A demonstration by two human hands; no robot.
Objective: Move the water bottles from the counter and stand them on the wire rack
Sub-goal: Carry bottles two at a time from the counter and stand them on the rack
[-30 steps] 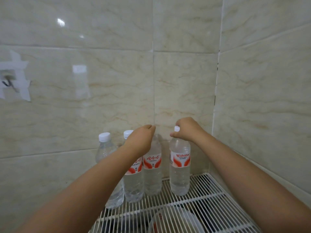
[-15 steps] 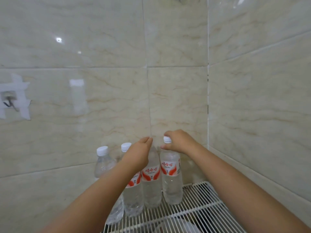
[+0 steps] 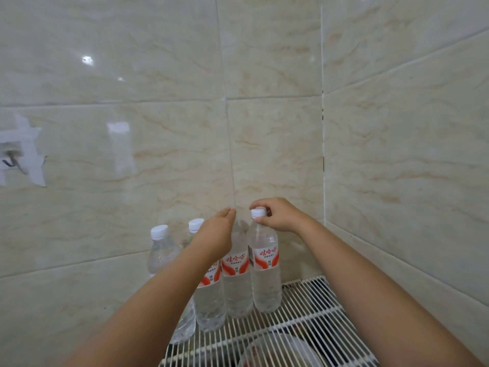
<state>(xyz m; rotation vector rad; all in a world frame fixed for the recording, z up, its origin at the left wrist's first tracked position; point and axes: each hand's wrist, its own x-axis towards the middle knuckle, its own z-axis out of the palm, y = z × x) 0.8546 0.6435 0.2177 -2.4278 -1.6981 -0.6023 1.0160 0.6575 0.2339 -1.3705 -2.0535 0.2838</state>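
From my seat, the far left of the wire rack (image 3: pixel 304 324) is closed off: four water bottles (image 3: pixel 265 282) stand upright in a row, sides touching or nearly so, with no gap a hand could slip through. My left forearm (image 3: pixel 148 300) crosses in front of the two left bottles. The tiled back wall (image 3: pixel 158 154) rises just behind the row, and the tiled side wall (image 3: pixel 410 181) runs along the rack's right edge, so this corner is boxed on two sides. Open wire shows right of the rightmost bottle and across the near right part. Above the caps the air is free, apart from both hands (image 3: pixel 277 215) there.
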